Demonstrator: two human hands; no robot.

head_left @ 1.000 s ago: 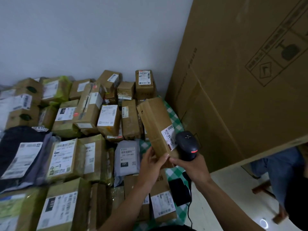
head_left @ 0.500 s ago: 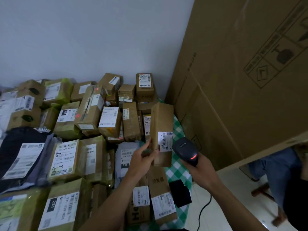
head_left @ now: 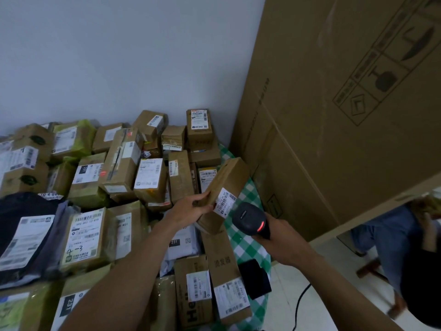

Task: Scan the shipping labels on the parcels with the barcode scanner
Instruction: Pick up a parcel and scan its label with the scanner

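My left hand gripped a tilted parcel; its label faced the scanner clutched in my right hand. Boxes crowded leftward; the table edge lay below my right hand.

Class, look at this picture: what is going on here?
A person is scanning parcels. The left hand holds a long brown parcel tilted above the rest, its white label turned toward the black barcode scanner gripped in the right hand. A red light shows on the scanner. Many more labelled parcels lie packed on the checked cloth.
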